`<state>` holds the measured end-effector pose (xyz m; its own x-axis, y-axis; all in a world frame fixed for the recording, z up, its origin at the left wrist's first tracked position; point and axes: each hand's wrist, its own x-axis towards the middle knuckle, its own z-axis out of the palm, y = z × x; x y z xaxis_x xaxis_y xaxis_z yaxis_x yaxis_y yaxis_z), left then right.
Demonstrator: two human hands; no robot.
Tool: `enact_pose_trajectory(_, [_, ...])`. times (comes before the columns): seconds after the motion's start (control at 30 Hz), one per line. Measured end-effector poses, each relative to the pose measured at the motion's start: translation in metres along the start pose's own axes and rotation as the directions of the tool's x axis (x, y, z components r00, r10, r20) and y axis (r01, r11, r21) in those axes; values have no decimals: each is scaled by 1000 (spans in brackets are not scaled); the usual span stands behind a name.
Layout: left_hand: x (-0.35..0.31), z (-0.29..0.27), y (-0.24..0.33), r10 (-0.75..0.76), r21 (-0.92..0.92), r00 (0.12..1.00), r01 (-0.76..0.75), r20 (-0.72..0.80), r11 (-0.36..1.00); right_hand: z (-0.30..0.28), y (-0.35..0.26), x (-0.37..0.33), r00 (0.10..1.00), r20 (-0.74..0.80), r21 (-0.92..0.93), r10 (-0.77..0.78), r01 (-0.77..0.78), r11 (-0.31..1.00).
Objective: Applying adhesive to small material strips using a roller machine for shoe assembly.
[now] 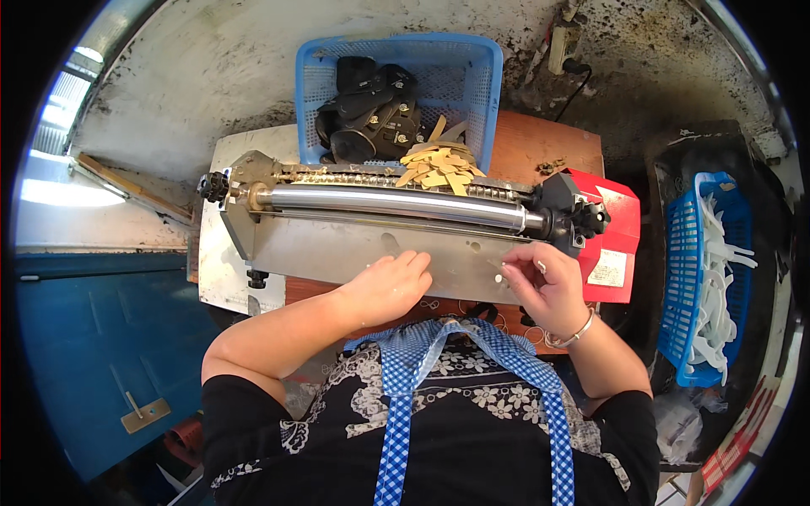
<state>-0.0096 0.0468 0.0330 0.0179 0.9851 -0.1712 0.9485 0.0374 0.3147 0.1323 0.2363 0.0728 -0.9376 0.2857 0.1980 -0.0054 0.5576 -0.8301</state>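
Note:
A roller machine with a long shiny metal roller (405, 207) lies across the bench in front of me. My left hand (392, 285) is over the machine's flat steel plate (321, 249), its fingers curled together. Whatever may be under those fingers is hidden. To the right, over the same plate, my right hand (547, 282) has its thumb and index finger brought close together. A small pale bit seems to be at their tips, too small to name. Behind the roller, a pile of yellowish flat strips (440, 163) rests on the machine.
Behind the machine stands a blue plastic basket (308, 101) holding black shoe-like pieces (371, 110). A red housing (612, 219) forms the machine's right end. At far right, another blue basket (679, 287) contains white curved strips (715, 295). Loose rings (536, 336) lie near my apron.

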Motion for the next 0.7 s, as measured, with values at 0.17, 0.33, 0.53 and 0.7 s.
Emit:
enact_pose_trajectory(0.17, [-7, -1, -4, -31, -35, 999, 32, 32, 999, -32, -16, 103, 902, 381, -434, -205, 370, 821])
enact_pose_trajectory(0.33, [-17, -5, -5, 19, 13, 999, -19, -27, 1000, -7, 54, 189, 619, 774, -523, -135, 745, 414])
enact_pose_trajectory(0.53, [-30, 19, -6, -8, 17, 942, 15, -337, 1000, 59, 94, 206, 224, 975, -221, 14, 948, 229])
enact_pose_trajectory(0.7, [-38, 42, -1, -129, -168, 882, 58, -452, 984, 87, 139, 219, 136, 971, -51, -197, 920, 389])
